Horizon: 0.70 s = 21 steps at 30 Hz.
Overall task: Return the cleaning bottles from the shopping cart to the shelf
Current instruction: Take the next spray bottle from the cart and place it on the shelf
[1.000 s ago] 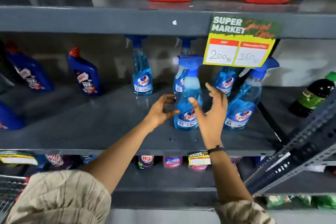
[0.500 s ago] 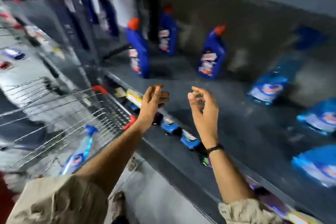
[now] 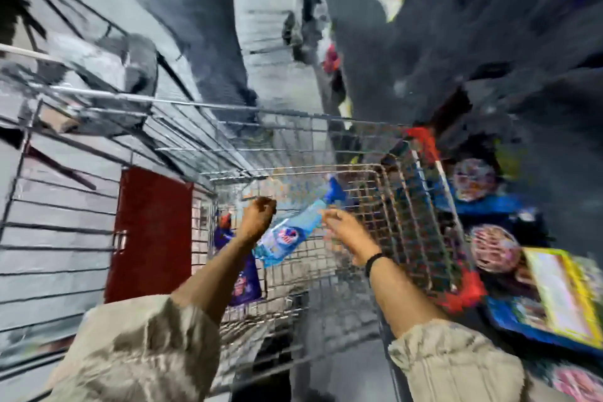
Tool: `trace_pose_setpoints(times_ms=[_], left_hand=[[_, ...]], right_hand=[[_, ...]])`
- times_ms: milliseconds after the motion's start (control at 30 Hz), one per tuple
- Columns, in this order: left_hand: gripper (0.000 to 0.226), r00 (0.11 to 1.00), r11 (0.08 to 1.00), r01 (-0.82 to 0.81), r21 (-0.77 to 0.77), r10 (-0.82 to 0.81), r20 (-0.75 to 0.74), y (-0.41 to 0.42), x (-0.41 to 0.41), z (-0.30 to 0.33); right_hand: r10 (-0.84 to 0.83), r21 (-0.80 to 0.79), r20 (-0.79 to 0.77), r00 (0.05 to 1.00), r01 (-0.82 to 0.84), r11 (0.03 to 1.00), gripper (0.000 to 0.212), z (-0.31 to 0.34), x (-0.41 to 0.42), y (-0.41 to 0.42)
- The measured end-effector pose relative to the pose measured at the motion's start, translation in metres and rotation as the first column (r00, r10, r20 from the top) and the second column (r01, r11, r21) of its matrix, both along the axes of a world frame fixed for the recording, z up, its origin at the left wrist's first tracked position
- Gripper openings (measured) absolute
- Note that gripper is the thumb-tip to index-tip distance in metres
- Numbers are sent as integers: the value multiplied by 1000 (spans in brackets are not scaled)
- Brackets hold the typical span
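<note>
The view is blurred by motion and looks down into a wire shopping cart [image 3: 408,192]. A light-blue spray bottle [image 3: 290,233] with a blue trigger head lies tilted in the cart. A dark blue bottle [image 3: 243,281] with a red cap stands beside it, partly hidden by my left forearm. My left hand [image 3: 257,217] hovers over the spray bottle's lower end with curled fingers. My right hand [image 3: 344,232] is by the bottle's neck, fingers spread. I cannot tell whether either hand touches it. The dark shelf [image 3: 489,52] runs along the right.
A red panel [image 3: 150,238] closes the cart's left end. A second wire cart [image 3: 65,222] sits at the left. A yellow price tag [image 3: 561,294] hangs on the shelf edge, with round packs on the lower shelf. Someone's legs [image 3: 202,42] stand beyond the cart.
My view has swung left from the shelf down into the cart. Both hands have left the shelved spray bottle and now reach over the spray bottle in the cart.
</note>
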<state>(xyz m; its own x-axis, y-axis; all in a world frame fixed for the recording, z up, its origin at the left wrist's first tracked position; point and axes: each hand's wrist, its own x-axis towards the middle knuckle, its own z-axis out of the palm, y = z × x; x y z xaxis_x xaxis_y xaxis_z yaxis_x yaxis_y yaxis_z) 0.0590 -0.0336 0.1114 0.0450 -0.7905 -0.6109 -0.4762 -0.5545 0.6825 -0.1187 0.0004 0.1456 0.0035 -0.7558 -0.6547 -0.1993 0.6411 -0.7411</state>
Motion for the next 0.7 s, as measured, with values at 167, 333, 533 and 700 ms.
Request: trace_pose_setpoints(times_ms=[167,333,533,700], left_hand=[[33,969,968,128,216,-168,183,3,32,-77],[37,927,944,226,240,-284,246,-6,18,-108],[46,939,888,232,398,-311,147,3,2,-99],[48,980,831,200,519,-173,-99,11,-18,-40]], right_hand=[[43,366,-3,999,-39,930,24,-105,38,-10],[-197,524,40,980,147,839,56,-160,71,0],[-367,555,-51,929,332,763,57,-199,65,0],[-261,520,-113,959,281,806,62,-145,32,6]])
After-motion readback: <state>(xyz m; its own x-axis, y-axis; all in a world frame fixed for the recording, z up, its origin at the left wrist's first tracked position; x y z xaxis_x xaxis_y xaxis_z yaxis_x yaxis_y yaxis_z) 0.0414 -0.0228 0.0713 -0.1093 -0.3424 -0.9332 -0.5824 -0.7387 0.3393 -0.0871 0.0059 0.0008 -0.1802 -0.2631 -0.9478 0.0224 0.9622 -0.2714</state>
